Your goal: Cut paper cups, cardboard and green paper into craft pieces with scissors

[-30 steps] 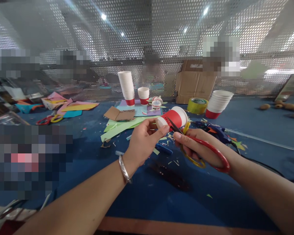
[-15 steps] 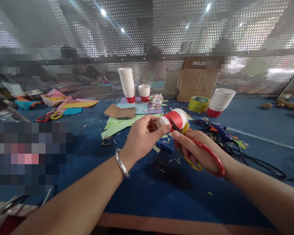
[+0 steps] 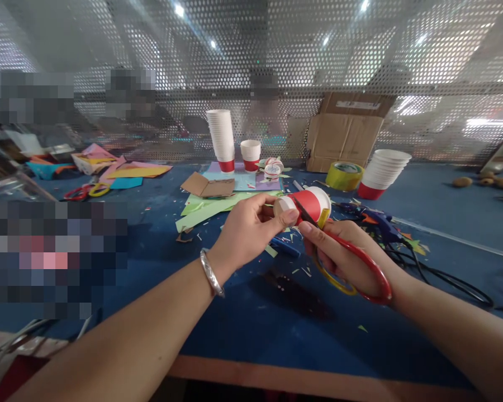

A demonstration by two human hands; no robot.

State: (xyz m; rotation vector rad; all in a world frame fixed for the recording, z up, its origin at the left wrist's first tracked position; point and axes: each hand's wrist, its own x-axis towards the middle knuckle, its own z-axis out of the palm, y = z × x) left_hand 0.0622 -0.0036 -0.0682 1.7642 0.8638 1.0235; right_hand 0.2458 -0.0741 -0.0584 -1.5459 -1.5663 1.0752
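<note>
My left hand (image 3: pixel 251 226), with a silver bangle at the wrist, is closed around one end of a red and white paper cup (image 3: pixel 312 204). The cup lies on its side in the air above the table. In my right hand (image 3: pixel 335 245) are scissors (image 3: pixel 373 268) with red and yellow handles. Their dark blades lie against the red band of the cup, close to my left thumb. How deep the blades reach into the cup I cannot tell. Beneath the hands, a blue pen-like stick (image 3: pixel 285 247) rests among paper scraps.
Behind stand a tall cup stack (image 3: pixel 220 137), a shorter cup (image 3: pixel 250 153), a cardboard box (image 3: pixel 346 137), yellow tape (image 3: pixel 344 176) and another cup stack (image 3: pixel 383 173). A blue glue gun (image 3: pixel 379 223) with a black cable lies right. Left are coloured papers (image 3: pixel 140 172) and more scissors (image 3: pixel 77 192).
The view has shifted slightly, so most things sit a little further right. Both hands keep their hold on the cup and the scissors, with the blades still at the red band.
</note>
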